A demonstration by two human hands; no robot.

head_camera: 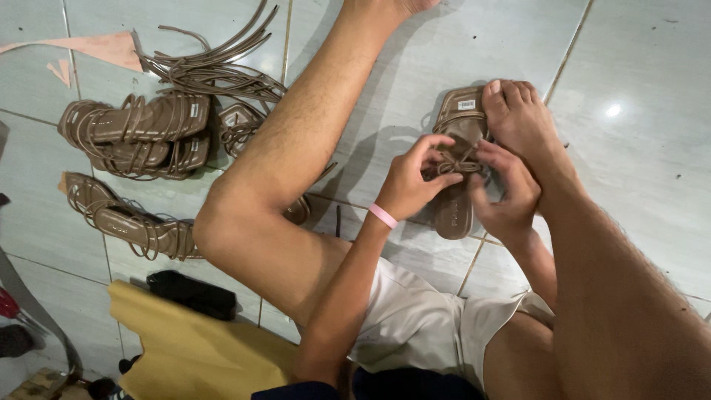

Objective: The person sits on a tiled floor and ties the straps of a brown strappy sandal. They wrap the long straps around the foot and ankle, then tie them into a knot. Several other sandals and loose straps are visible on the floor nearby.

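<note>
We see a tan sandal (453, 204) lying on the tiled floor (637, 148), its toe end pinned under the person's right foot (518, 118). Thin straps (457, 164) cross its middle, and both hands work there: the left hand (406, 185) pinches the straps with narrowed fingers, a pink wristband (383, 215) on its wrist, while the right hand (505, 194) grips them from the other side, fingers curled close.

The left leg (296, 148) lies bent across the floor between this sandal and the rest. Beyond it sit stacked sandals (137, 133), a loose bundle of straps (215, 63) and a single sandal (129, 222). Nearer us lie a yellow cloth (185, 341) and a black object (192, 294) we cannot identify.

The leg hides part of another sandal (298, 211), the hands cover the strap crossing, and the things at the left edge are cut off.
</note>
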